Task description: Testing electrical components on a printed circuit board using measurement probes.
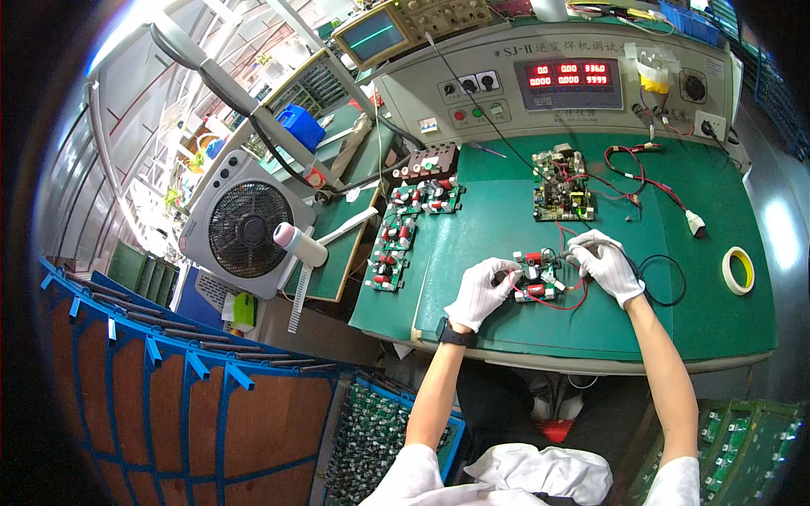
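A small green circuit board (pixel 540 280) with red and white parts lies on the green bench mat in front of me. Both my hands wear white gloves. At its left edge, my left hand (pixel 479 292) pinches a red wire (pixel 553 307) that loops below the board; the fingertips partly hide the grip. On the board's right side, my right hand (pixel 606 266) closes round a dark test lead (pixel 560 253), its tip close to the parts. Red wires run from behind the small board up to a larger, densely filled circuit board (pixel 562 187).
Several similar boards (pixel 390 253) stand in a group at left. Behind the mat rises a test console (pixel 481 76) with a lit red display (pixel 569 83); an oscilloscope (pixel 371 38) sits above. A white-plugged cable (pixel 693 223), a black cable loop (pixel 675 291) and a tape roll (pixel 739 271) lie right.
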The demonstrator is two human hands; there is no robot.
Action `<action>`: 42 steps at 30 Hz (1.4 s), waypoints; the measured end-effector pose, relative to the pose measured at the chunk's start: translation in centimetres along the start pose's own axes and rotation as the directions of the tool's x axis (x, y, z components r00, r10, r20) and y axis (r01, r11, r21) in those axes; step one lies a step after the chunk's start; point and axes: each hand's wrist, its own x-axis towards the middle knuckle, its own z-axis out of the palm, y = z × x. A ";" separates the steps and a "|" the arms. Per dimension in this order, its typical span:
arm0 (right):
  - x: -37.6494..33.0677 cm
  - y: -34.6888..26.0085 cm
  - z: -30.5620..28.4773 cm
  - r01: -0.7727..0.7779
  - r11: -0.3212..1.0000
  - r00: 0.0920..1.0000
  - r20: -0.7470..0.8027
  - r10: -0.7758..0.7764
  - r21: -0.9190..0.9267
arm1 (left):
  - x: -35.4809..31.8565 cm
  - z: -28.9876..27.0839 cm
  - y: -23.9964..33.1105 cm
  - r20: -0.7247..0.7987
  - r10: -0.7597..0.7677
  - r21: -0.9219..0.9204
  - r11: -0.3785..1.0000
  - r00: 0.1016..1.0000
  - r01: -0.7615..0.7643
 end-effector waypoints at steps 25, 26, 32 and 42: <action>0.0 0.1 -0.1 0.001 1.000 1.000 0.006 -0.001 -0.009 | -0.1 0.1 -0.1 0.005 -0.005 0.035 0.999 1.000 0.005; 0.0 0.1 -0.1 0.014 1.000 1.000 0.007 -0.014 -0.017 | -0.1 0.1 -0.1 0.001 0.001 0.019 1.000 1.000 -0.001; -0.1 -0.1 -0.1 0.013 0.999 1.000 0.008 -0.013 -0.032 | -0.1 0.1 -0.2 -0.011 0.029 0.009 1.000 1.000 -0.029; -0.1 0.0 -0.1 0.004 1.000 1.000 0.007 -0.004 -0.024 | -0.2 0.2 -0.4 0.000 0.001 0.010 1.000 1.000 -0.001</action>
